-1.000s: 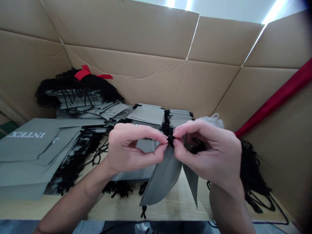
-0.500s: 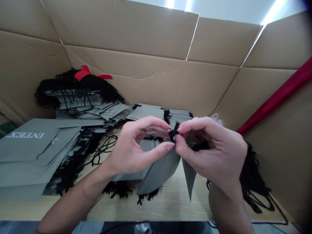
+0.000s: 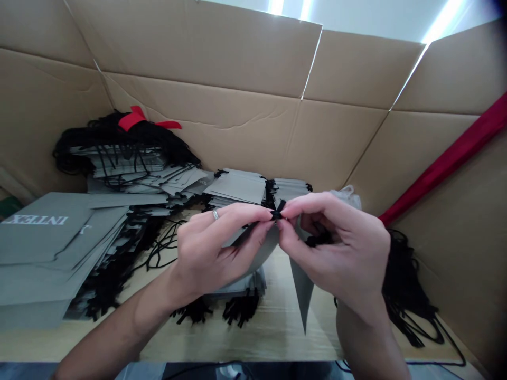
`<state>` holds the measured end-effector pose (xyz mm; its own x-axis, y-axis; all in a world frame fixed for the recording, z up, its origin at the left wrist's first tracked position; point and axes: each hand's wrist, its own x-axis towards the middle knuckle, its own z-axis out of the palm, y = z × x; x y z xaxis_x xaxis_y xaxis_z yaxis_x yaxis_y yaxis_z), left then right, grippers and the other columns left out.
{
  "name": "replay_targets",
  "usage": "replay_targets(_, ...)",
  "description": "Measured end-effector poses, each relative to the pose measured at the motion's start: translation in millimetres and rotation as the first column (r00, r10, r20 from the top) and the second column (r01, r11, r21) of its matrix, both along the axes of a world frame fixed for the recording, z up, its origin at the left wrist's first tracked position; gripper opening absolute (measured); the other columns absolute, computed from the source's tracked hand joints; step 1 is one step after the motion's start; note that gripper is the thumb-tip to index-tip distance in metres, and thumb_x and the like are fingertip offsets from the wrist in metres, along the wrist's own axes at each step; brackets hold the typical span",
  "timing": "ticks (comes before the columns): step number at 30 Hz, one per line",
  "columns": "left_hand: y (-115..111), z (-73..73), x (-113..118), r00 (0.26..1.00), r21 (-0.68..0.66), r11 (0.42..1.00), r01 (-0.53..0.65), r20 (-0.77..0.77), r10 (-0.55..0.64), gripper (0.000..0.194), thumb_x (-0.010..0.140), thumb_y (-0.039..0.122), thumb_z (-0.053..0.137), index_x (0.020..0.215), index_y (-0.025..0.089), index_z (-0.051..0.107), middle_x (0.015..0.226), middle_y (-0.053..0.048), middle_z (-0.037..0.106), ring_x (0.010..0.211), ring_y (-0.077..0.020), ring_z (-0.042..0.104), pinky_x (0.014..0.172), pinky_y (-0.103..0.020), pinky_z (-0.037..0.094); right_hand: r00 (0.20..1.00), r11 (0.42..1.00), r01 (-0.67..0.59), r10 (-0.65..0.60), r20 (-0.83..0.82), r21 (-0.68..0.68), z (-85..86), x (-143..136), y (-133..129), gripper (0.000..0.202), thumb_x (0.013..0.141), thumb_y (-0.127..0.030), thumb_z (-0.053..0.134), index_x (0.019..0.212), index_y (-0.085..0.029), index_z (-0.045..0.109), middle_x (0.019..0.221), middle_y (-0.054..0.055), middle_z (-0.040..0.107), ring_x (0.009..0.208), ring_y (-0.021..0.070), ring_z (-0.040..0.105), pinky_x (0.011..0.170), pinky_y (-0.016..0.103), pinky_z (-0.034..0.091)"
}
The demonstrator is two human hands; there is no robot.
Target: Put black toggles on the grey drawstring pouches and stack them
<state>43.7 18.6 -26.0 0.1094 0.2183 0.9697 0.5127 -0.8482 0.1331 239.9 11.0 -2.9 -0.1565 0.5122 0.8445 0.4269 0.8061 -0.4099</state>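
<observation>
My left hand (image 3: pixel 222 245) pinches a knotted black cord (image 3: pixel 277 214) between thumb and forefinger. On the other side of the same knot, my right hand (image 3: pixel 336 243) grips the cord with its thumb and fingertips. A grey paper piece (image 3: pixel 303 290) hangs beneath the hands, its pointed corner downward; much of it is hidden behind them. More black cord is bunched under the curled fingers of my right hand. Below my left hand lies a stack of grey pieces with black cord ends (image 3: pixel 241 310) at its front edge.
Large grey printed pieces (image 3: pixel 35 248) with black cord ends lie at the left. Behind them, a black cord bundle (image 3: pixel 130 137) with a red tie rests on stacked grey pieces. More black cords (image 3: pixel 407 290) lie at the right. Cardboard walls (image 3: pixel 237 105) surround the wooden table (image 3: pixel 293 338).
My left thumb and forefinger have closed onto the knot; they were apart before. The hanging grey paper has shifted, and more of the stack's front cord ends shows now.
</observation>
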Motion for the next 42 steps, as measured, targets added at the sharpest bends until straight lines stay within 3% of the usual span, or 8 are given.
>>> replay_targets(12,8,-1.8,3,0.977,-0.045,0.988,0.145,0.162,-0.136,0.02,0.082,0.009,0.083,0.093,0.024,0.078,0.088,0.002,0.087,0.07,-0.0166,0.083,0.061,-0.027,0.068,0.979,0.978,-0.146,0.121,-0.166,-0.148,0.1,-12,0,0.019,0.087,-0.005,0.077,0.093,-0.023,0.075,0.088,-0.002,0.073,0.065,0.0091,0.06,0.054,0.021,0.05)
replay_targets(21,14,-2.3,-3,0.966,0.011,0.97,0.244,0.091,-0.244,0.02,0.086,0.008,0.081,0.096,0.024,0.075,0.092,-0.002,0.087,0.075,-0.0159,0.083,0.064,-0.023,0.069,0.958,0.928,-0.224,0.153,-0.243,-0.297,8.3,-13,-1,0.014,0.085,-0.009,0.078,0.087,-0.022,0.074,0.083,-0.002,0.074,0.064,0.0104,0.065,0.053,0.02,0.054)
replay_targets(23,14,-1.7,-2,0.945,-0.099,0.946,0.309,0.145,-0.294,0.023,0.089,0.009,0.08,0.106,0.024,0.076,0.098,-0.003,0.086,0.084,-0.0162,0.084,0.075,-0.024,0.071,0.964,0.947,-0.18,0.116,-0.241,-0.265,6.6,-13,0,0.014,0.087,-0.008,0.078,0.089,-0.022,0.074,0.081,-0.003,0.072,0.063,0.01,0.063,0.052,0.021,0.052)
replay_targets(27,12,4.3,-3,0.894,-0.455,0.771,0.447,0.19,-0.406,0.024,0.097,0.017,0.081,0.12,0.019,0.075,0.098,-0.006,0.084,0.087,-0.0183,0.083,0.078,-0.025,0.07,0.977,0.992,-0.059,0.035,-0.211,-0.108,2.7,-9,2,0.017,0.091,-0.007,0.078,0.095,-0.024,0.074,0.086,-0.003,0.071,0.068,0.0103,0.063,0.06,0.023,0.054)
replay_targets(30,11,10.3,-8,0.933,-0.46,0.818,0.346,0.08,-0.35,0.005,0.101,0.018,0.077,0.106,0.018,0.079,0.088,-0.002,0.083,0.075,-0.0156,0.079,0.068,-0.022,0.063,0.993,0.993,-0.08,0.071,-0.093,-0.09,4.8,2,4,0.021,0.09,-0.007,0.08,0.099,-0.025,0.072,0.099,-0.001,0.073,0.077,0.0129,0.064,0.064,0.028,0.053)
replay_targets(34,6,15.3,-14,0.957,-0.395,0.9,0.185,-0.135,-0.256,0.01,0.105,0.015,0.071,0.106,0.02,0.079,0.09,0.001,0.084,0.07,-0.0121,0.074,0.068,-0.021,0.058,0.974,0.975,-0.183,0.197,0.108,-0.123,11.5,19,11,0.043,0.086,-0.018,0.092,0.121,-0.03,0.07,0.114,0.0,0.072,0.085,0.0158,0.064,0.064,0.029,0.053)
replay_targets(38,2,16.4,-15,0.929,-0.426,0.885,0.189,-0.213,-0.302,0.012,0.109,0.019,0.064,0.106,0.02,0.076,0.092,-0.002,0.083,0.075,-0.0138,0.076,0.068,-0.023,0.057,0.919,0.95,-0.291,0.311,0.244,-0.116,15.0,23,17,0.021,0.094,-0.017,0.087,0.109,-0.026,0.075,0.1,-0.002,0.076,0.077,0.0123,0.063,0.063,0.026,0.052)
replay_targets(42,0,17.3,-19,0.914,-0.476,0.857,0.195,-0.229,-0.335,0.013,0.11,0.023,0.065,0.117,0.021,0.075,0.089,0.0,0.08,0.076,-0.014,0.076,0.067,-0.022,0.057,0.921,0.938,-0.306,0.335,0.197,-0.164,13.9,23,17,0.015,0.094,-0.018,0.088,0.099,-0.024,0.075,0.085,-0.005,0.073,0.066,0.0096,0.059,0.056,0.024,0.048)
